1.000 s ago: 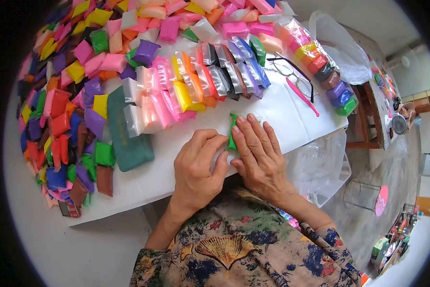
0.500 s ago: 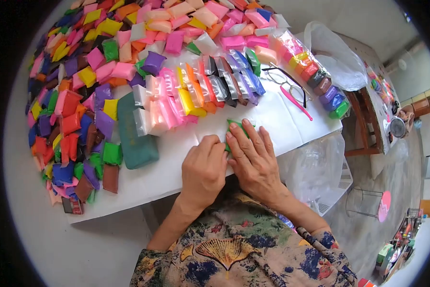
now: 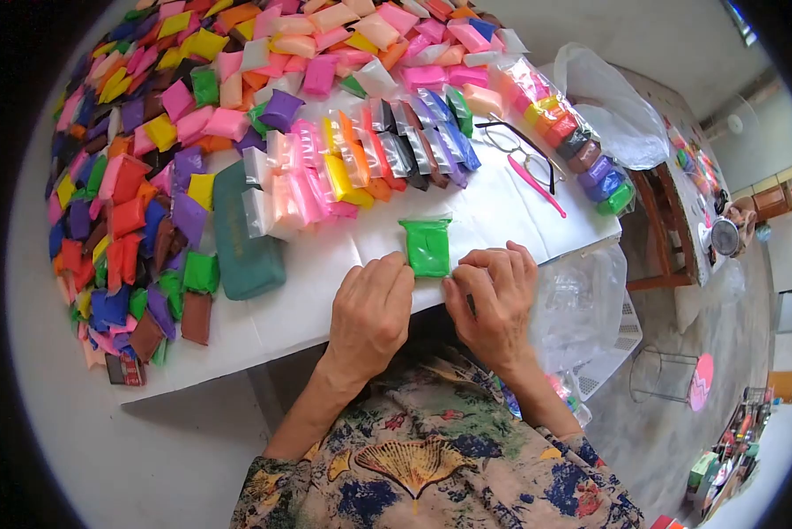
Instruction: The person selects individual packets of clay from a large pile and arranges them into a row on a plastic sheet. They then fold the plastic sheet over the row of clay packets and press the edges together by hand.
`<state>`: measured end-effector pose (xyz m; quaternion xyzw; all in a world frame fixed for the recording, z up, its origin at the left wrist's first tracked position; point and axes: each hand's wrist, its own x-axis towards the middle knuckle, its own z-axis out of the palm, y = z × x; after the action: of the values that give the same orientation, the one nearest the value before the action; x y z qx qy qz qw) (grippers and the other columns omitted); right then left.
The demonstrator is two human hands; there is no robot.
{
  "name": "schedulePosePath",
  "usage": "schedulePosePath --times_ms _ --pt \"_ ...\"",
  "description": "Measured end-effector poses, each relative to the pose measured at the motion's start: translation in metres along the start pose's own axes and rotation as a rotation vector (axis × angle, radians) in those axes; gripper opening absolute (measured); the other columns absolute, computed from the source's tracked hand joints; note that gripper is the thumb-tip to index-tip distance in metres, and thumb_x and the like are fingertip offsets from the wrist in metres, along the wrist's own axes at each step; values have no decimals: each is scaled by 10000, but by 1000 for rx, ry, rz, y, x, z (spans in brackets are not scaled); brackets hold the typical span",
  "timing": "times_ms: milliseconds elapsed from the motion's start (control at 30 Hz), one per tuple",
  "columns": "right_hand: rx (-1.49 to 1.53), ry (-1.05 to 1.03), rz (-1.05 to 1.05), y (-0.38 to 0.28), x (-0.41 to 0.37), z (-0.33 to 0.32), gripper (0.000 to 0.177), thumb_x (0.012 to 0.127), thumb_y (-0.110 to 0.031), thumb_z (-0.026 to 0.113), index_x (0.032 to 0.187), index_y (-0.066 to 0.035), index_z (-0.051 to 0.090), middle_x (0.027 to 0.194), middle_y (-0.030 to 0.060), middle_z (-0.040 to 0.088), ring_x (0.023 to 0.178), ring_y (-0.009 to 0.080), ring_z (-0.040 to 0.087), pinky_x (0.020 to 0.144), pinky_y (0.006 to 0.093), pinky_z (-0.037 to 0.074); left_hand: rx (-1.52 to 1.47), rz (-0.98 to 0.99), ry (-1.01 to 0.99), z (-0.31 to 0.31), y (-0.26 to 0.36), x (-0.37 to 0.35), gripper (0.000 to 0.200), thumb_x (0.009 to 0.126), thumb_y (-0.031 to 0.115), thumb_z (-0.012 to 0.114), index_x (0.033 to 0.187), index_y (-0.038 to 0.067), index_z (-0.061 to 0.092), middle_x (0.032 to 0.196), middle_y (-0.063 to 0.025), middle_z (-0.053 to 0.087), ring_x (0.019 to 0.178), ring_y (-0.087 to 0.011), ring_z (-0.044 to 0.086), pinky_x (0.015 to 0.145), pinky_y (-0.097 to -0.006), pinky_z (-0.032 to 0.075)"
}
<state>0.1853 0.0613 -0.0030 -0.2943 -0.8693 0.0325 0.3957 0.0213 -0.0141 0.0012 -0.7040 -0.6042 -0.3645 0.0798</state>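
Note:
A bright green packet of modelling clay in clear wrap lies at the front of the white table. My left hand is closed, with its fingertips at the packet's left edge. My right hand has curled fingers, and its thumb and forefinger pinch at the lower right corner. Just beyond stand two rows of wrapped clay packets, running from white and pink through yellow, red and black to blue. A dark green case sits left of these rows.
A large heap of coloured clay packets covers the table's left and back. Eyeglasses lie to the right, beside a clear bag of packets. Below the table's right edge is a white basket with clear plastic.
My right hand has lifted off the green packet, where it lay flat, and moved right with its fingers curled. The packet is now uncovered. My left hand stays almost in place.

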Motion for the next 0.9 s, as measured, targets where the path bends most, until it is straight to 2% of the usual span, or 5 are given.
schedulePosePath --times_ms 167,400,533,733,900 --pt "25 13 -53 0 0 6 190 761 -63 729 886 -64 586 928 55 583 900 252 576 957 498 395 31 40 -19 -1 0 -2 271 722 -30 670 985 -43 605 1003 -152 612 817 -303 600 693 -404 465" --pt "331 50 44 -3 1 -6 181 800 35 698 931 -18 584 916 68 601 781 211 585 662 318 470 83 157 115 1 3 -5 247 727 -1 641 959 -75 597 1038 -215 616 771 -287 598 646 -376 476" --pt "1087 -23 757 -15 4 -26 201 932 -56 682 1091 39 603 970 10 641 776 24 553 679 206 457 66 261 119 1 6 0 257 719 26 644 950 -79 606 1076 -228 617 774 -273 603 656 -352 501" --pt "1215 -207 861 8 27 -41 188 925 -48 678 1087 25 617 936 2 665 796 35 576 688 207 459 52 325 109 -4 9 23 293 735 43 653 1005 -62 607 1129 -230 611 811 -279 605 722 -372 510" --pt "626 65 556 46 44 -21 158 881 -41 698 1005 8 614 820 30 636 679 71 572 575 241 447 -36 111 139 8 9 35 316 811 34 658 1110 -44 592 1215 -224 589 920 -331 602 804 -407 503"
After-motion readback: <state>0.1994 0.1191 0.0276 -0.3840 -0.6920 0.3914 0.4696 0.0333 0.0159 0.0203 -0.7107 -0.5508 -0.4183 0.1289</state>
